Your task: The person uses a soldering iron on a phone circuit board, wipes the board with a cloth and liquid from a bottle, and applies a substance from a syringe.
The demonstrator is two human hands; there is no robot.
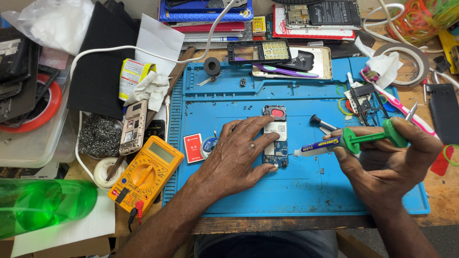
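Lying near the middle of the blue work mat [306, 191], a small phone circuit board [276, 137] was pinned flat by the left hand [236, 155], its fingers spread and pressing on the board's left edge, gripping nothing. Just to the right, the right hand [389, 160] had its fingers curled tight around a syringe [334, 142] with a green plunger, its tip pointing at the board's lower right side and almost touching it. A yellow multimeter [146, 174] sat at the mat's left edge, beside a green bottle [43, 203].
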